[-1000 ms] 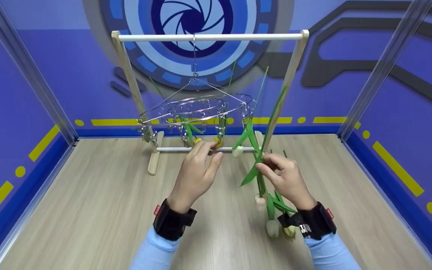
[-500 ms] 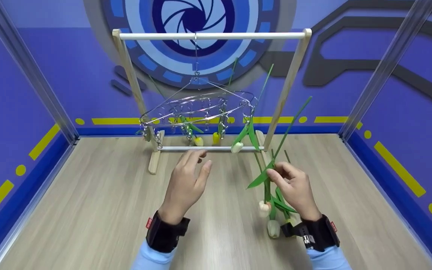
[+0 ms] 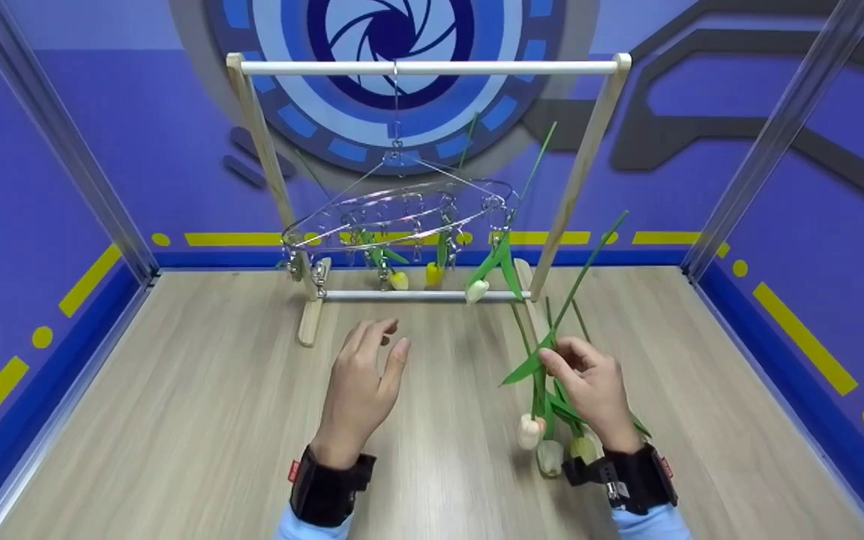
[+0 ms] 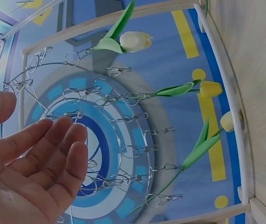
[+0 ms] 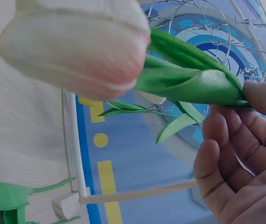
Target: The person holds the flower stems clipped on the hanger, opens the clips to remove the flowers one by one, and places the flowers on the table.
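Note:
My right hand [image 3: 589, 382] pinches a tulip between thumb and fingers, at its leaves and stem. Its white bloom with a pink blush [image 5: 77, 51] hangs downward, while the green stem slants up to the right. My left hand [image 3: 361, 390] is held above the table with relaxed, slightly bent fingers and nothing in them. Beyond it hangs a round metal clip hanger [image 3: 395, 158]. Tulips hang head down from its clips: a white one [image 3: 477, 291], a yellow one [image 3: 433, 273] and a pale yellow one [image 3: 399, 280].
The hanger is hooked on the white top bar [image 3: 507, 67] of a wooden-sided stand. Under my right hand, a white tulip [image 3: 550, 457] and a yellowish tulip [image 3: 583, 448] lie on the wood-grain table [image 3: 177, 420]. Blue printed panels wall in the back and sides.
My left hand has drawn back from the hanger toward me. My right hand has moved slightly nearer and right with the tulip, whose stem now leans farther right.

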Available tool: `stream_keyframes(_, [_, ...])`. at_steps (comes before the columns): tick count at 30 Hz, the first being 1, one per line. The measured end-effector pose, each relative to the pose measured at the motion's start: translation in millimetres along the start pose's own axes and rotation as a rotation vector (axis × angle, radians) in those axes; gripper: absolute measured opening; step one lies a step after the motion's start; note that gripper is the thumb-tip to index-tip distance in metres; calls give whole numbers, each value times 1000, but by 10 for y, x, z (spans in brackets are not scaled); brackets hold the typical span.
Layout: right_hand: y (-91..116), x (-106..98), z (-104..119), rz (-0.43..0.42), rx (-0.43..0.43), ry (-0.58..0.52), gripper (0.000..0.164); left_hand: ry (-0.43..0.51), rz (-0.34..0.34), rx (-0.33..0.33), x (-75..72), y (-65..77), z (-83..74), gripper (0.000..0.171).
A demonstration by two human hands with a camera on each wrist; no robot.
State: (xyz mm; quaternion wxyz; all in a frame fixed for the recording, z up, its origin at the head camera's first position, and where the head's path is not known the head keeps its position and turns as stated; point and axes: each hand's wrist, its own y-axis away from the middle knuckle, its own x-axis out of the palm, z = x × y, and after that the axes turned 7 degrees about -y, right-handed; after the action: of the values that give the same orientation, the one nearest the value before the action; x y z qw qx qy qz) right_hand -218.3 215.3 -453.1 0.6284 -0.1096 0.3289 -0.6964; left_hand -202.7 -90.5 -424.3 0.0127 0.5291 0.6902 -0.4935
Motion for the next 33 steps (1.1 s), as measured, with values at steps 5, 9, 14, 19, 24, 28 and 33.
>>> stream_keyframes(5, [20,8,-37,-14,83,18,5,-13,10,0,25,55,16,28])
stream_keyframes(9, [15,8,-57,-25,135,27,5,-38,20,2,47,72,31,29])
stream_keyframes(14, [7,16,-73,-33,157,51,6,-78,37,11,84,84,64,29])
stream_keyframes(19, [0,22,-67,-7,183,90,8,-112,57,26,136,87,93,30])
stream_keyframes(24, [-7,28,-81,35,236,116,8,-156,74,47,177,94,120,33])
stream_keyframes(28, [-6,38,-99,69,293,125,8,-173,86,56,202,111,128,33])
stream_keyframes(33, [7,58,-126,115,333,151,8,-190,110,55,237,134,121,35])
